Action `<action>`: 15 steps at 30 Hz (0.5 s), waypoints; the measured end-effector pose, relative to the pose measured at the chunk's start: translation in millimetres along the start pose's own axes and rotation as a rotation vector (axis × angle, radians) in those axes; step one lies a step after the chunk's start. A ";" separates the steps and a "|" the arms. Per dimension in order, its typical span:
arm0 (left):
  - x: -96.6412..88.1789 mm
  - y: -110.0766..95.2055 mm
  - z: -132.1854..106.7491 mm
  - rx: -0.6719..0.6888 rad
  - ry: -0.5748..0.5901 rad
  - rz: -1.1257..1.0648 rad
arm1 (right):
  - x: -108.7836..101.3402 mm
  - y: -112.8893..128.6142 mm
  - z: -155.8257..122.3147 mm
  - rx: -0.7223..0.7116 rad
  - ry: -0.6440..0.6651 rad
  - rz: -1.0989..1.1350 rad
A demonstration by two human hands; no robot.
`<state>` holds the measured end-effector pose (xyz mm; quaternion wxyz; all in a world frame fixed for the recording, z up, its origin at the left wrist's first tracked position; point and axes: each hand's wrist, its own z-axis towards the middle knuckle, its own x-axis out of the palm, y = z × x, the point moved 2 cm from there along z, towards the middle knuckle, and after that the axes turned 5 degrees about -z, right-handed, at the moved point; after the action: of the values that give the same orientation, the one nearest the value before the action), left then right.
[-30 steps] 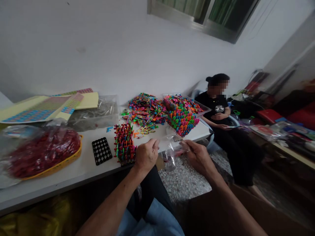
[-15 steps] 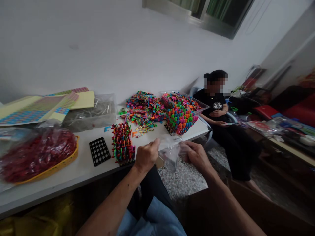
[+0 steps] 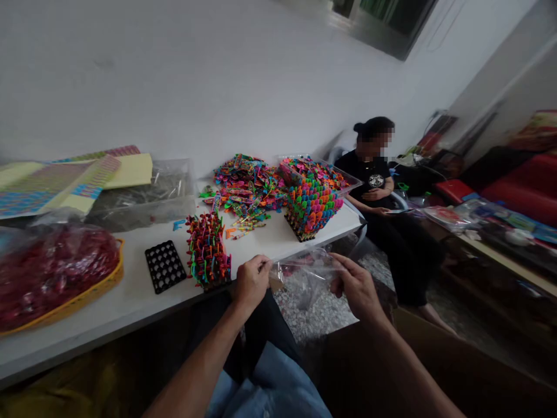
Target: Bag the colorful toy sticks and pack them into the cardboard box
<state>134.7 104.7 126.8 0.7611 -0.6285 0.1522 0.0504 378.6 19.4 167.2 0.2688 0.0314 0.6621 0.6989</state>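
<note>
My left hand [image 3: 251, 284] and my right hand [image 3: 354, 287] pinch opposite edges of a clear plastic bag [image 3: 304, 273], holding it stretched open above the table's front edge. The bag looks empty, though its contents are hard to see. Nearest my left hand, a stack of multicoloured plastic pieces [image 3: 206, 251] stands on the white table [image 3: 270, 241]. Beside that stack lies a black perforated tray [image 3: 165, 267]. A taller stack of colourful pieces [image 3: 311, 209] and a loose heap [image 3: 243, 186] stand further back.
A seated person [image 3: 369, 180] in black is at the table's far end. A yellow basket [image 3: 56, 276] of red pieces in plastic and printed sticker sheets [image 3: 47, 188] lie to the left. A cardboard box [image 3: 435, 360] is at lower right.
The bag has spread wider between my hands, with my right hand moving right. The whole view has shifted slightly, with the table lower and further left.
</note>
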 end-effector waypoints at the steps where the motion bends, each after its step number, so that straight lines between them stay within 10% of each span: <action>1: 2.9 3.0 -1.5 -0.082 0.026 -0.092 | -0.5 -4.6 -2.0 -0.107 -0.012 -0.133; 6: 25.9 11.2 -8.0 -0.192 0.097 -0.201 | 12.7 -14.9 -9.8 -0.535 -0.023 -0.478; 15: 46.7 31.9 -27.7 0.029 -0.001 -0.123 | 47.6 -27.6 -15.2 0.011 -0.070 -0.362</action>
<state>165.7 79.0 78.4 0.7720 -0.6254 0.1135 0.0017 341.1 24.9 124.5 0.4131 -0.0626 0.6509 0.6338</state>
